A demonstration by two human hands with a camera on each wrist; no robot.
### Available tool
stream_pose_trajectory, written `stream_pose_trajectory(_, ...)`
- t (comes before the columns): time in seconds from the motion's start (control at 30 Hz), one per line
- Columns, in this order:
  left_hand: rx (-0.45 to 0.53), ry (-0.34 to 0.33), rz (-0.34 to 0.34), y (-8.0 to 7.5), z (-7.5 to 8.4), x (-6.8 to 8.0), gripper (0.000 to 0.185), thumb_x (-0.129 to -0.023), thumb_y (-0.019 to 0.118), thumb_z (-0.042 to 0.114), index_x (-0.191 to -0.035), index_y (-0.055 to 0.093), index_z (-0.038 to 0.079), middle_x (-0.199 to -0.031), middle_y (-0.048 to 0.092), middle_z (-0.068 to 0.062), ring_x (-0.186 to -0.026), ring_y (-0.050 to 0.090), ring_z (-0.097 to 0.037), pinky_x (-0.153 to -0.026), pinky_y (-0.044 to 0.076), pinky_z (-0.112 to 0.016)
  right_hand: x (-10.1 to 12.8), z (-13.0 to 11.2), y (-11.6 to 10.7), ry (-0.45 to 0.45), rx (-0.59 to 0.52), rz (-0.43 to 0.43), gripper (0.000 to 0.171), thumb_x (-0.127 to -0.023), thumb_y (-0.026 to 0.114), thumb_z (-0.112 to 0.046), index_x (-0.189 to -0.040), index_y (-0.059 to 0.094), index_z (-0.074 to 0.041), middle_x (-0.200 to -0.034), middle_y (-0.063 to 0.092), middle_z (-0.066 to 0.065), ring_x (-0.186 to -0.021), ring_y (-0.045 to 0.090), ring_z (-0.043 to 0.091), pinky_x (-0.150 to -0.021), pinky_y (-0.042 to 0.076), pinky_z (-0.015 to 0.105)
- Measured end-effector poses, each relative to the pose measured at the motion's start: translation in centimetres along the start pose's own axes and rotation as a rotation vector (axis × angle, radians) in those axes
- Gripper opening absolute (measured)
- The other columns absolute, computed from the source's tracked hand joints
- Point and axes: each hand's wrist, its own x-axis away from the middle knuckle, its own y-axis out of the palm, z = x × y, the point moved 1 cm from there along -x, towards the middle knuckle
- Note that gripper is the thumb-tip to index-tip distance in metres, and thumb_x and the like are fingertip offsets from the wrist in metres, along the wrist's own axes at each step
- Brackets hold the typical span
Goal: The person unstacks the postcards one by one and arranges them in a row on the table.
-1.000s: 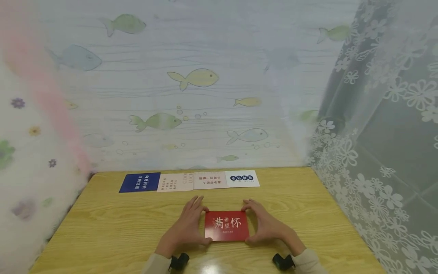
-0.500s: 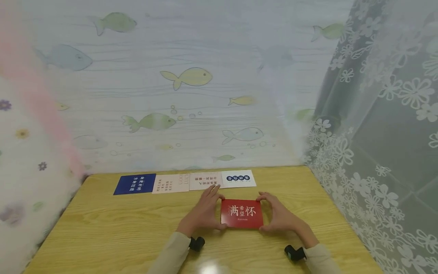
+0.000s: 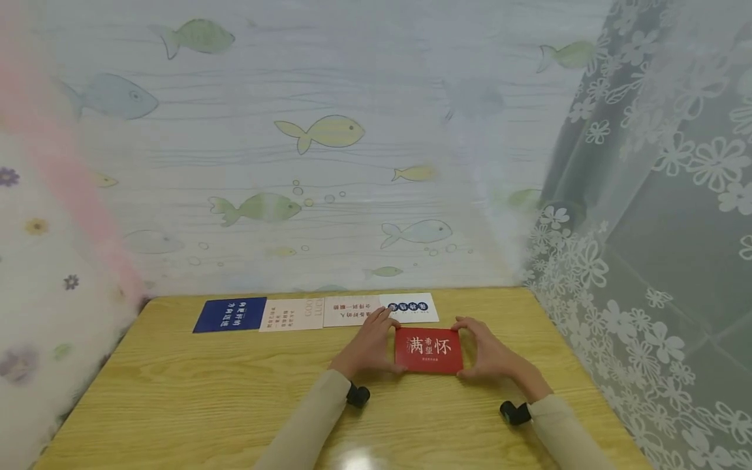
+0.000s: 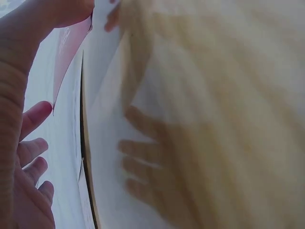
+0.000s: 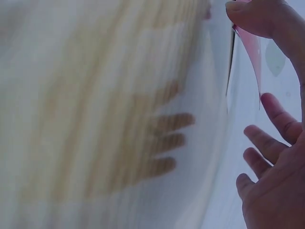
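Two hands frame the red card (image 3: 428, 350): my left hand (image 3: 371, 347) pinches its left edge between thumb and fingers, and my right hand (image 3: 486, 350) pinches its right edge the same way, so each grip is clasped on the card. From the head view I see the card lying flat on the worktop (image 3: 176, 391), right of centre and near the far edge. Just beyond it, along that far edge, runs a row of four cards (image 3: 317, 312). Both wrist views are blurred; they show only thumbs, spread fingers and a thin pink sliver of card.
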Motion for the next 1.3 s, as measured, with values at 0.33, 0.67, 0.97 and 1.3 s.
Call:
stream_pose_trajectory(0.33, -0.117, -0.055, -0.061, -0.5, -0.4, -3.2, 0.080, -0.065, 0.086, 0.057, -0.122, 0.061, 0.007, -0.152, 0.049, -0.020, -0.149, 0.034, -0.036, -0.124, 0.028, -0.045, -3.0, 2.1, -1.0, -0.006, 0.029, -0.017, 0.086, -0.062, 0.094, -0.015, -0.135, 0.050, -0.007, -0.155, 0.038, 0.026, -0.144, 0.031, 0.049, -0.115, 0.031, 0.068)
stream_pose_trajectory(0.67, -0.137, -0.073, -0.056, -0.1, -1.0, -7.0, 0.077, -0.068, 0.085, 0.052, -0.125, 0.062, 0.006, -0.141, 0.059, -0.011, -0.151, 0.032, -0.032, -0.125, 0.025, -0.041, -5.6, 3.6, -3.4, -0.035, 0.086, -0.006, 0.087, -0.059, 0.093, -0.012, -0.135, 0.051, -0.003, -0.152, 0.039, 0.031, -0.139, 0.033, 0.051, -0.111, 0.033, 0.071)
stream_pose_trajectory(0.97, -0.173, -0.093, -0.109, 0.8, -0.1, -10.0, 0.084, -0.071, 0.085, 0.056, -0.134, 0.058, 0.007, -0.154, 0.047, -0.013, -0.154, 0.026, -0.030, -0.126, 0.023, -0.040, -5.9, 5.6, -5.1, -0.078, 0.153, 0.042, 0.087, -0.056, 0.095, -0.016, -0.130, 0.054, 0.002, -0.142, 0.047, 0.033, -0.134, 0.037, 0.054, -0.109, 0.033, 0.071)
stream_pose_trajectory(1.3, -0.217, -0.068, -0.143, 1.7, 1.3, -12.3, 0.084, -0.074, 0.082, 0.061, -0.135, 0.056, 0.009, -0.151, 0.050, -0.009, -0.154, 0.025, -0.027, -0.127, 0.020, -0.036, -4.7, 6.7, -6.5, -0.051, 0.186, 0.070, 0.087, -0.058, 0.096, -0.014, -0.131, 0.053, 0.005, -0.144, 0.044, 0.036, -0.134, 0.036, 0.055, -0.109, 0.032, 0.073)
